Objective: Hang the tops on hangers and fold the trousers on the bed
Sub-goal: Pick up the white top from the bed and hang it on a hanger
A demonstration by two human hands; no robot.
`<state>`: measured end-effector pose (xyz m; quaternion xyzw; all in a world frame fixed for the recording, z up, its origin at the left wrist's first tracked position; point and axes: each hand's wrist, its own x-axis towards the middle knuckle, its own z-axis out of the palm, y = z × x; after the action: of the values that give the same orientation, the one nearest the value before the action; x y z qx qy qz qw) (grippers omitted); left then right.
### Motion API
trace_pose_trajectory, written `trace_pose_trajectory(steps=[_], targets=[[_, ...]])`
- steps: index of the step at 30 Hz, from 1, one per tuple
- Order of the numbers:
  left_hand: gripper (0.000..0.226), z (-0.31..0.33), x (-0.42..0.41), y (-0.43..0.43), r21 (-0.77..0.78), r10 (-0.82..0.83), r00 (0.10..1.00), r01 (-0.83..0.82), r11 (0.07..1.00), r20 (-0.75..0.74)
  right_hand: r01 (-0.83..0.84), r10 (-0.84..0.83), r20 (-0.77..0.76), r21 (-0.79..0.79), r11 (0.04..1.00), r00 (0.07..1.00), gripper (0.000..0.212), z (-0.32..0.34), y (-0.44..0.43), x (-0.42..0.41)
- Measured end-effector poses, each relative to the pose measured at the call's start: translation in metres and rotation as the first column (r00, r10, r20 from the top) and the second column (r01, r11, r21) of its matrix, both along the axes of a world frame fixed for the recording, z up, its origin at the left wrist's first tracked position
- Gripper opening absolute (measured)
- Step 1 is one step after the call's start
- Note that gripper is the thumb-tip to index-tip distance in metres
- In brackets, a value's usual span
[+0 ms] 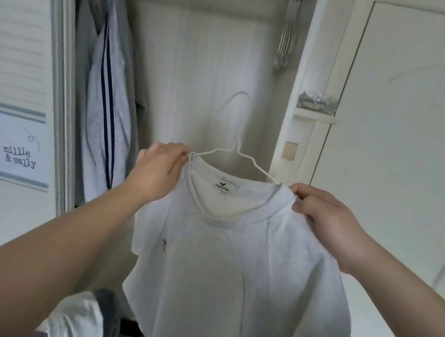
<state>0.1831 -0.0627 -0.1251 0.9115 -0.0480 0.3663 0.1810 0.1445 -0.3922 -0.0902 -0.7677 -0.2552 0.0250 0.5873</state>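
— What's filling your feed?

— I'm facing an open wardrobe (202, 52). In front of it a pale grey T-shirt (230, 268) is held up in the air, hanging down past the bottom of my view. Striped grey clothes (106, 96) hang at the left of the wardrobe.

— And the hands?

— Both arms reach forward. The left hand (155, 173) pinches the shirt's shoulder by the collar, at the hanger's end. The right hand (330, 219) pinches the opposite shoulder. The white wire hanger (234, 155) sits inside the neck opening with its hook up, between the two grips.

— Any writing?

— I read the neck label (225, 188) as "fastfish", though it's small. A sign (19, 156) at the left says "millie & sally".
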Motion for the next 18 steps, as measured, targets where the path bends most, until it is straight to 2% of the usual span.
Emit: trace_pose_trajectory(steps=[3, 6, 7, 10, 15, 18], targets=[[0.036, 0.040, 0.035, 0.027, -0.050, 0.017, 0.999, -0.016, 0.999, 0.029, 0.076, -0.079, 0.054, 0.062, 0.995, 0.995, 0.032, 0.039, 0.045, 0.028], [0.041, 0.076, 0.060, 0.051, -0.088, -0.061, 0.994, 0.069, 0.994, 0.093, 0.185, -0.199, 0.115, 0.124, 0.975, 0.973, 0.049, 0.078, 0.088, 0.063], [0.042, 0.088, 0.066, 0.058, -0.085, -0.101, 0.989, 0.110, 0.990, 0.109, 0.210, -0.229, 0.130, 0.142, 0.967, 0.965, 0.046, 0.090, 0.102, 0.075], [0.040, 0.119, 0.082, 0.077, -0.096, -0.206, 0.968, 0.221, 0.971, 0.140, 0.281, -0.318, 0.185, 0.201, 0.939, 0.930, 0.011, 0.125, 0.144, 0.113], [0.029, 0.161, 0.093, 0.088, -0.108, -0.305, 0.937, 0.326, 0.939, 0.172, 0.350, -0.396, 0.160, 0.252, 0.902, 0.904, 0.007, 0.171, 0.213, 0.164], [0.040, 0.175, 0.092, 0.086, -0.153, -0.315, 0.935, 0.339, 0.928, 0.162, 0.335, -0.388, 0.153, 0.285, 0.898, 0.909, 0.010, 0.196, 0.252, 0.190]])
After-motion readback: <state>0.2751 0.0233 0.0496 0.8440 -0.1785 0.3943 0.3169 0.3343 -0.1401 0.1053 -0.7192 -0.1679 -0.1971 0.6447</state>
